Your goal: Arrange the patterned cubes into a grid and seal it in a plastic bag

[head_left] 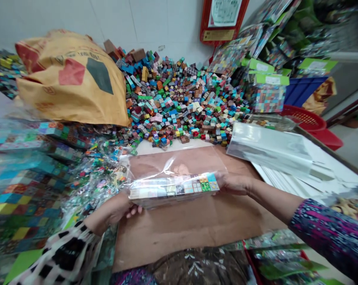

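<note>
A yellow sack (pixel 69 95) bulges at the left, contents hidden, then a clear bag (pixel 155 166) with a row of blocks (pixel 193 186) inside is held over a brown board (pixel 197 225), the left hand (pixel 119 208) curled at its left end, how firmly I cannot tell, the right hand (pixel 234 183) gripping its right end; farther right, green-topped packs (pixel 317 65) sit in a blue bin (pixel 300 93) near a red basket (pixel 308 118). Stacked packs (pixel 21 198) crowd the left, loose blocks (pixel 179 107) heap behind the board, and plastic sleeves (pixel 271 148) cover white sheets (pixel 271 180).
</note>
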Demonstrator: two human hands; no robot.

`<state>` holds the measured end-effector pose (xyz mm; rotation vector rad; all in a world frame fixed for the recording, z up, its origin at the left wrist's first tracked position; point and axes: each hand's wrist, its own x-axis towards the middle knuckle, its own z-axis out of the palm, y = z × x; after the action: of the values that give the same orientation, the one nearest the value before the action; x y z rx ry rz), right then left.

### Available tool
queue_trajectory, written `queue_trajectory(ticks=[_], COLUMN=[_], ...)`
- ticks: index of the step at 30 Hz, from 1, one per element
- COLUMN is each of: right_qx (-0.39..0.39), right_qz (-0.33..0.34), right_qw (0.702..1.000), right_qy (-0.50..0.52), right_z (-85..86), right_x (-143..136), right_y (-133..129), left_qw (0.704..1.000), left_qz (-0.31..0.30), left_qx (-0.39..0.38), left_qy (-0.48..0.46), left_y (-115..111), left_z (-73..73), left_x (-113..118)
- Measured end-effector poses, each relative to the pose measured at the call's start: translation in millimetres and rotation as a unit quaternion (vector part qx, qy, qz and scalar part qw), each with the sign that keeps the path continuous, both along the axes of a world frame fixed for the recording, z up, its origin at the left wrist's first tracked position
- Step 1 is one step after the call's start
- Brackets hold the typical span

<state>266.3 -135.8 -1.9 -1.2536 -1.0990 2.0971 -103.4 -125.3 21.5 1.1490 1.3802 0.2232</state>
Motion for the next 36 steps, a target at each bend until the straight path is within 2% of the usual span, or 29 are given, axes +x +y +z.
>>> queue_trajectory(ticks=[7, 11, 16, 22, 25, 31, 36], right_qx=[0.057, 0.103, 0.13, 0.151, 0.146, 0.13, 0.136], right_qz=[0.039, 0.075, 0.08, 0.032, 0.028, 0.063, 0.082], right_qw=[0.997, 0.99, 0.982, 0.979, 0.981, 0.983, 0.982], right_qy=[-0.019, -0.066, -0.109, -0.133, -0.126, -0.112, -0.102], right_z=[-4.9, 2.2, 11.1, 3.6, 6.0, 24.0, 21.7], right_x=[1, 4, -1, -5, -6, -9, -3], right_y=[3, 3, -1, -7, -9, -8, -3], left_qw=[1.0, 0.999, 0.997, 0.999, 0.999, 0.997, 0.994], left_qz=[0.001, -0.029, -0.061, -0.024, -0.005, 0.012, 0.014], left_qx=[0.007, -0.007, -0.05, -0.047, -0.045, -0.062, -0.083], left_qy=[0.01, 0.021, 0.021, 0.005, -0.005, -0.04, -0.062], left_y=[-1, 0, -2, -10, -13, -15, -12], left_z=[-7.8, -2.0, 7.2, 3.0, -1.0, -1.4, 3.8], left_x=[-2, -4, -5, 0, 2, -4, -10])
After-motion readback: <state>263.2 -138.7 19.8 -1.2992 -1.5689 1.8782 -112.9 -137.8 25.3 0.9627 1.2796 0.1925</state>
